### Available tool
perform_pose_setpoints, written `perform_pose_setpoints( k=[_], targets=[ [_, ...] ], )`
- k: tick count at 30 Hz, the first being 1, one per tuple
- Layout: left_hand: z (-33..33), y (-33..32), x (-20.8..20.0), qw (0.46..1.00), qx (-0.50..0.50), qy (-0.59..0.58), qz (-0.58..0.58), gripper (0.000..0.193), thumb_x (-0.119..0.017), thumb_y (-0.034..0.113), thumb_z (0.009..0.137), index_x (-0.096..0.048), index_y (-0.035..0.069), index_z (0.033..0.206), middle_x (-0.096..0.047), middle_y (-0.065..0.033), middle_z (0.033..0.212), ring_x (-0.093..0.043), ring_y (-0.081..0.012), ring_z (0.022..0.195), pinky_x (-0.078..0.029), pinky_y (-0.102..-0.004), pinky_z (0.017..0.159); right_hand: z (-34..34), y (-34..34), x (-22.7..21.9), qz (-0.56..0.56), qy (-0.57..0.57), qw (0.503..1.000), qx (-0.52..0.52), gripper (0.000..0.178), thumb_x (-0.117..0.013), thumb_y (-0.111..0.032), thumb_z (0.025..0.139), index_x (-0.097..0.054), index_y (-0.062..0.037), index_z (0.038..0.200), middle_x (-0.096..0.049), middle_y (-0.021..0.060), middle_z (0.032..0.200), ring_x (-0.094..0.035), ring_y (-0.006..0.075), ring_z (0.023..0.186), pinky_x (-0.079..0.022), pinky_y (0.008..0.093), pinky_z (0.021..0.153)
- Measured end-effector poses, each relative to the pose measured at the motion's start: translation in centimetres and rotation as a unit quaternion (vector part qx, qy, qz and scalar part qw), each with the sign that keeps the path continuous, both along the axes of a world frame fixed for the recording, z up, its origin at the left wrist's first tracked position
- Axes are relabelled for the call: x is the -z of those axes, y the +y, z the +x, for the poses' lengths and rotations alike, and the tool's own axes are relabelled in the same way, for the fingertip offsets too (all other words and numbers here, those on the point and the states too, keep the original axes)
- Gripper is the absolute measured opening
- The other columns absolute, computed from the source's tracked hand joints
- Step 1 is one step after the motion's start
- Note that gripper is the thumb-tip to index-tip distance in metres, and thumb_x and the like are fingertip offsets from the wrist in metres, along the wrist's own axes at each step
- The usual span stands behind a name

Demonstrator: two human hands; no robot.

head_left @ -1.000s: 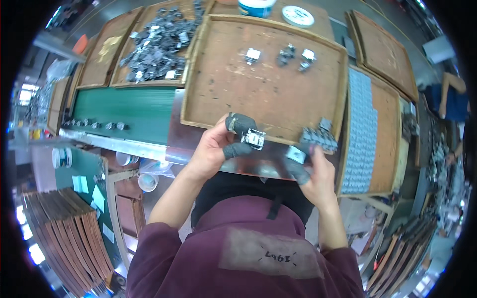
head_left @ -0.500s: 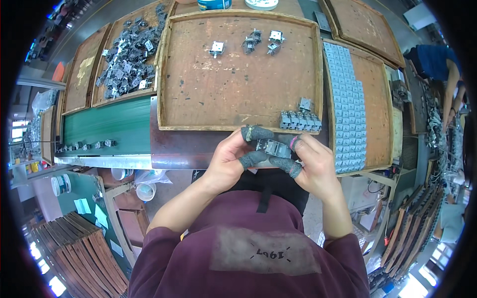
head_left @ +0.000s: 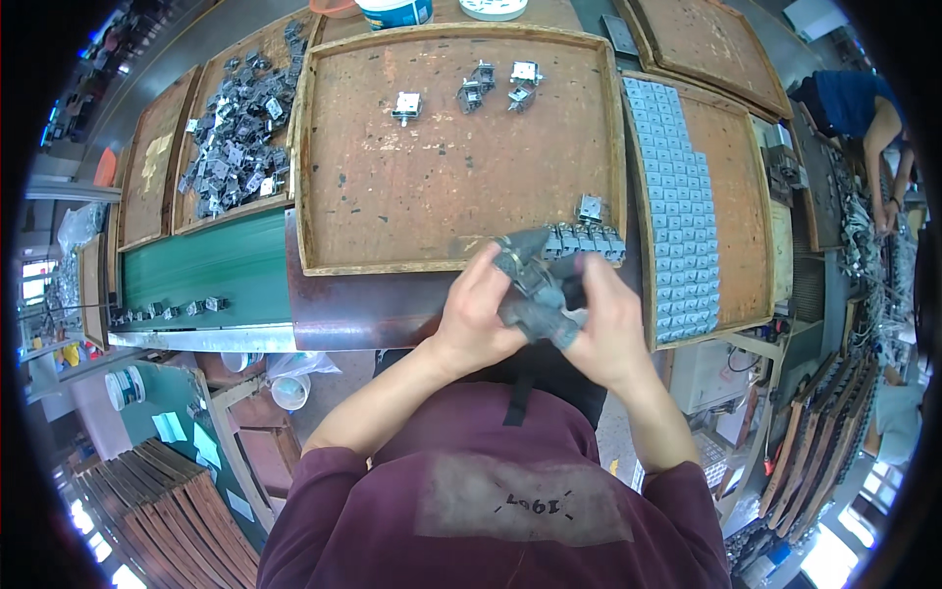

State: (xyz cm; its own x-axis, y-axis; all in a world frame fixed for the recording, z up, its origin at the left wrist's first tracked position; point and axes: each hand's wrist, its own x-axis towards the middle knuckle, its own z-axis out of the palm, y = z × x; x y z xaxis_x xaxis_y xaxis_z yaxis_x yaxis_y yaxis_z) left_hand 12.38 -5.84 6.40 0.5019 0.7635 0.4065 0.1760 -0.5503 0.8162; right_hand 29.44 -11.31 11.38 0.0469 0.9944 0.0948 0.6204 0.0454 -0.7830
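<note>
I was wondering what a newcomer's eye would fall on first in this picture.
Probably the neat rows of blue-grey blocks in the wooden tray at right. The jumbled heap of metal parts at upper left contrasts with them. In the middle, the left hand and right hand meet around a small blurred part by the near edge of the large tray.

Brown boards (head_left: 162,506) stand stacked at lower left, near pale papers (head_left: 206,445).

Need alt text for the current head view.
Left hand and right hand meet at a blurred metal part before a shallow wooden tray holding several units. Heaped parts lie upper left; neat grey rows at right.
</note>
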Motion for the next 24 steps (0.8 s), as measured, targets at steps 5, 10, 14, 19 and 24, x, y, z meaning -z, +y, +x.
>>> perform_pose_setpoints(
  k=[5, 10, 14, 19, 24],
  targets=[
    [1.0, 0.0, -0.3, 0.996, 0.077, -0.03, 0.019, 0.068, -0.08, 0.013, 0.07, -0.058, 0.0, 0.133, -0.067, -0.0163, 0.112, -0.069, -0.0318, 0.094, -0.056, -0.0392, 0.082, 2.2, -0.1, 1.8, -0.068, 0.09, 0.989, -0.09, 0.041, -0.081, -0.035, 0.077, -0.063, -0.0003, 0.092, -0.066, 0.0166, 0.079, -0.068, 0.0333, 0.071, -0.051, 0.0391, 0.064],
    [1.5, 0.1, 0.3, 0.997, 0.069, -0.006, 0.024, 0.066, -0.08, 0.014, 0.069, -0.059, 0.001, 0.131, -0.066, -0.0171, 0.114, -0.067, -0.0327, 0.096, -0.054, -0.0399, 0.084, 2.7, 0.1, 1.8, -0.128, 0.077, 0.986, -0.076, 0.039, -0.079, -0.035, 0.078, -0.065, -0.001, 0.092, -0.066, 0.0169, 0.078, -0.068, 0.0335, 0.071, -0.051, 0.0393, 0.063],
    [1.4, 3.4, 1.1, 0.989, 0.095, 0.109, 0.007, 0.064, -0.079, 0.01, 0.069, -0.061, 0.004, 0.13, -0.055, -0.0199, 0.119, -0.057, -0.0345, 0.11, -0.048, -0.0373, 0.096, 6.7, 1.5, 3.6, -0.134, 0.014, 0.983, -0.123, 0.038, -0.077, -0.033, 0.08, -0.068, -0.003, 0.102, -0.07, 0.017, 0.091, -0.07, 0.0332, 0.083, -0.054, 0.0396, 0.071],
    [1.1, 8.8, 4.6, 0.945, 0.096, 0.217, -0.224, 0.057, -0.065, -0.003, 0.072, -0.061, 0.004, 0.129, -0.049, -0.0158, 0.108, -0.052, -0.0323, 0.104, -0.045, -0.0356, 0.093, 20.4, 4.5, 5.4, -0.103, 0.198, 0.954, 0.202, 0.026, -0.064, -0.021, 0.095, -0.068, -0.0008, 0.112, -0.068, 0.0013, 0.088, -0.063, 0.0151, 0.078, -0.05, 0.0302, 0.073],
    [3.3, 8.8, 6.8, 0.872, 0.155, 0.249, -0.392, 0.061, -0.052, -0.014, 0.072, -0.059, 0.005, 0.129, -0.051, -0.0105, 0.117, -0.056, -0.0204, 0.106, -0.049, -0.028, 0.08, 34.4, 8.5, 12.3, -0.045, -0.003, 0.944, 0.327, 0.031, -0.069, -0.028, 0.092, -0.069, -0.0006, 0.109, -0.07, 0.0068, 0.085, -0.066, 0.0168, 0.076, -0.051, 0.0324, 0.068]
  ],
)
